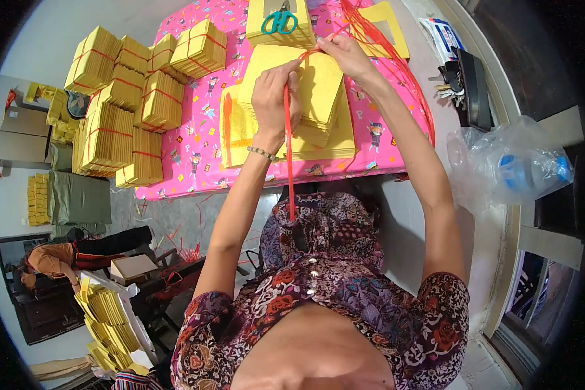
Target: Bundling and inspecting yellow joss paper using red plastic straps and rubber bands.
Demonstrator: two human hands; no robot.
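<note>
A thick stack of yellow paper sheets [315, 97] lies in front of me on the pink patterned tablecloth [198, 133], on top of a wider yellow piece [234, 133]. My left hand [276, 97] rests over the stack's top, its fingers closed on a red plastic strip [289, 156]. One end of the strip hangs down past my wrist over the table's near edge. At the stack's far right corner, my right hand [348, 57] pinches the same red strip between thumb and fingers. The strip runs taut between the two hands.
Bundles of yellow paper [107, 140] tied with red strips stand at the left. Teal-handled scissors [279, 23] lie on a yellow stack at the back. Loose red strips [387, 45] trail along the right. A plastic bag [513, 166] and keys [450, 88] are beyond. Another person [55, 263] is at lower left.
</note>
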